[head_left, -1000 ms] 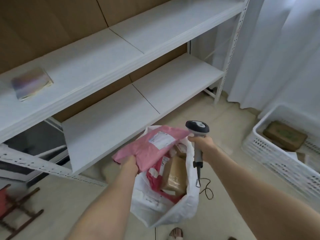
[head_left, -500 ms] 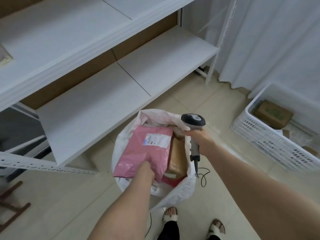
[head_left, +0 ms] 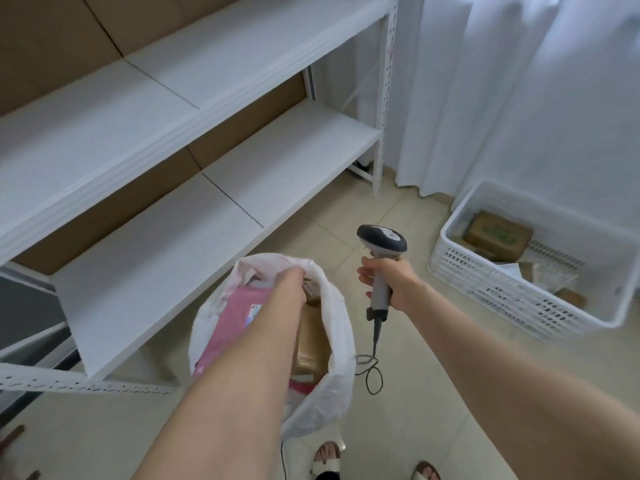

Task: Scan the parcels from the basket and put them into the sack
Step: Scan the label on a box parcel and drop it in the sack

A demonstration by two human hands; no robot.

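Looks partway through, judging by where the parcels lie. Reaches the left hand into the mouth of the white sack, near centre on the floor, up against its far rim; cannot tell whether those fingers are curled on anything or loose, as they are hidden behind sack plastic. Clamps the right hand round the grey handle of the scanner, head up, to the right of the sack and apart from it, with the cable trailing down to the floor. Counts as done: a pink parcel inside the sack on the left, partly under the left forearm, plus a brown parcel just beside it on the right; shows more pink lower down, cannot say if separate. Leaves to do: a brown box at the far end of the white basket on the right, well apart from the sack, and a few smaller packets toward its near end, count unclear. Probably needs the left hand pulled out, a reach right to the basket, a scan, then another drop. Also shows white shelving far left, a pale curtain behind the basket, and sandalled feet at the near edge.
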